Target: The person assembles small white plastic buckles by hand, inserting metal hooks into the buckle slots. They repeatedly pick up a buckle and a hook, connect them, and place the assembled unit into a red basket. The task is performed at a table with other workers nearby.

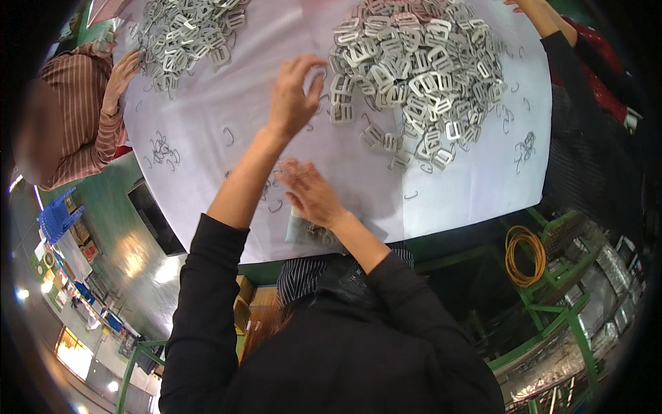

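My left hand is raised beside the left edge of a large heap of silvery slide buckles. Its thumb and forefinger curve apart, and I see nothing between them. Nearer to me, my right hand lies low over the table, fingers stretched out and slightly blurred. Small dark wire hooks are scattered by its fingertips, partly hidden by my arm. Below that wrist sits a clear plastic bag with small metal pieces in it, at the table's near edge.
The white-covered table bears a second buckle heap at the far left, where a co-worker's hand rests. Hooks lie in small clusters left and right. Another person's arm reaches in at the far right.
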A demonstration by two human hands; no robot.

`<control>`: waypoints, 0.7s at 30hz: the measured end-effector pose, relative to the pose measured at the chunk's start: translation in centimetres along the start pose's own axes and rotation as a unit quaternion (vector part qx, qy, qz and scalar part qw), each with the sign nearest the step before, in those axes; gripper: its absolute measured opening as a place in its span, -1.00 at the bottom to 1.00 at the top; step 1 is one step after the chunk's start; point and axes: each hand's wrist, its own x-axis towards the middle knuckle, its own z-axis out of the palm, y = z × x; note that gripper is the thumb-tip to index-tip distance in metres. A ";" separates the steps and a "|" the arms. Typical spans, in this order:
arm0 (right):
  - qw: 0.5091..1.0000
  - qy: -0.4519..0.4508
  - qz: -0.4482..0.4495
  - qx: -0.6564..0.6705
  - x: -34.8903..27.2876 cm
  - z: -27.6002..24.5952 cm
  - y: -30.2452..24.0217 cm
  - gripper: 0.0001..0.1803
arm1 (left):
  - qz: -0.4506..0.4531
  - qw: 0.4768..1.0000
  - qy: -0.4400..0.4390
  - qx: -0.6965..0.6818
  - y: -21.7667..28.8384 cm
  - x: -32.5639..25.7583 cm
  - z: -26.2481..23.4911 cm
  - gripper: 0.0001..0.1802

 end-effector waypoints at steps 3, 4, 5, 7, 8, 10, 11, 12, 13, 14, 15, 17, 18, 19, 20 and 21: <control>0.963 0.186 0.165 -0.107 -4.1 -3.6 2.1 -0.58 | -0.043 0.995 -0.092 0.005 2.0 -4.3 2.1 -0.76; 0.920 0.271 0.245 -0.144 -5.4 -4.8 3.9 -0.61 | -0.062 0.990 -0.130 0.008 2.9 -5.3 3.1 -0.73; 0.897 0.293 0.287 -0.166 -6.1 -6.7 4.8 -0.61 | -0.042 0.989 -0.130 0.052 3.5 -6.1 4.3 -0.70; 0.877 0.300 0.317 -0.200 -5.9 -8.2 5.5 -0.63 | -0.002 0.982 -0.124 0.142 4.2 -7.8 6.2 -0.65; 0.881 0.286 0.310 -0.215 -5.8 -8.4 5.9 -0.64 | -0.015 0.983 -0.135 0.125 4.4 -8.3 6.8 -0.64; 0.891 0.251 0.316 -0.205 -5.7 -8.3 5.7 -0.62 | -0.043 0.983 -0.152 0.093 4.5 -8.9 7.6 -0.61; 0.897 0.230 0.331 -0.180 -5.3 -7.6 4.9 -0.59 | -0.082 0.983 -0.157 0.054 4.1 -9.5 7.7 -0.63; 0.903 0.209 0.344 -0.153 -4.9 -7.1 4.4 -0.56 | -0.121 0.980 -0.159 0.017 3.3 -9.7 7.3 -0.64; 0.908 0.183 0.361 -0.109 -5.2 -6.1 4.6 -0.54 | -0.160 0.974 -0.160 -0.019 2.4 -10.0 6.5 -0.66; 0.908 0.184 0.362 -0.105 -5.1 -6.2 4.4 -0.53 | -0.218 0.960 -0.167 -0.062 1.7 -10.0 4.9 -0.64; 0.907 0.184 0.365 -0.099 -5.2 -6.2 4.1 -0.53 | -0.276 0.940 -0.174 -0.104 1.0 -10.1 3.0 -0.62; 0.905 0.183 0.367 -0.116 -5.3 -6.3 3.8 -0.54 | -0.415 0.849 -0.133 -0.300 2.1 -9.0 -0.7 -0.61; 0.905 0.178 0.361 -0.135 -5.0 -6.7 3.2 -0.54 | -0.477 0.782 -0.103 -0.388 2.4 -8.8 -2.5 -0.61; 0.906 0.173 0.355 -0.154 -4.8 -6.9 2.9 -0.54 | -0.440 0.840 -0.153 -0.278 1.4 -9.2 -3.1 -0.62; 0.911 0.148 0.347 -0.166 -4.8 -6.9 2.9 -0.58 | -0.396 0.882 -0.197 -0.164 0.8 -9.8 -3.4 -0.63; 0.915 0.122 0.339 -0.179 -4.8 -6.9 3.1 -0.61 | -0.347 0.906 -0.239 -0.046 0.2 -10.2 -3.6 -0.64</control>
